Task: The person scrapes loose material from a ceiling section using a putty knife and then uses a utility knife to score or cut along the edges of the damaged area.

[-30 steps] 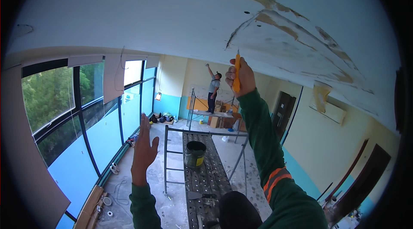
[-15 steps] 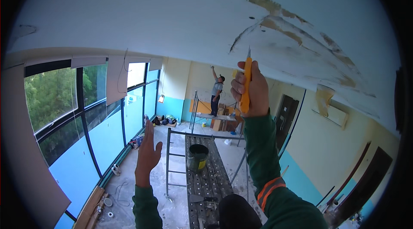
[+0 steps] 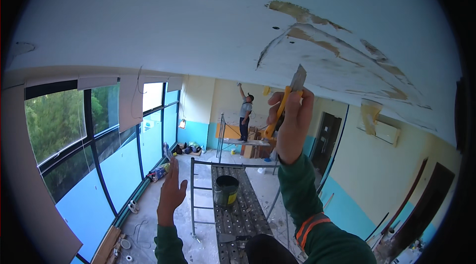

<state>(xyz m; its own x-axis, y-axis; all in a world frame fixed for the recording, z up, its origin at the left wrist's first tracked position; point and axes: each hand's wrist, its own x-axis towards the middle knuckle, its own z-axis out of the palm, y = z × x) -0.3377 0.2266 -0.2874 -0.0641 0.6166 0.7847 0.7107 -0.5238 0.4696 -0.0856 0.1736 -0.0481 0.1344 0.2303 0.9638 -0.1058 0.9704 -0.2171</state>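
Observation:
My right hand [image 3: 292, 130] is raised below the ceiling, closed around a yellow utility knife [image 3: 298, 78]. Its blade points upward, bare and seen side-on, short of the damaged ceiling patch [image 3: 322, 40]. That patch has torn, peeling edges, brown stains and dark cracks. Lower down on the left, my left hand [image 3: 172, 194] is held up in the air with its fingers stretched out, holding nothing. Between my arms, a dark bucket [image 3: 226, 192] stands on the perforated scaffold platform [image 3: 250, 203]. A putty knife [image 3: 230, 237] lies on the platform near my knee.
Scaffold rails [image 3: 203, 208] border the platform's far end. A co-worker [image 3: 245, 115] stands on another scaffold [image 3: 248, 142] at the back, one arm up to the ceiling. Windows [image 3: 101, 140] line the left side. A peeled strip [image 3: 369, 115] hangs by the air conditioner [image 3: 389, 134] on the right.
My right hand has turned, so the blade now shows its flat side, tilted rightward. The ceiling patch sits slightly lower and further left in view. My left hand stays open.

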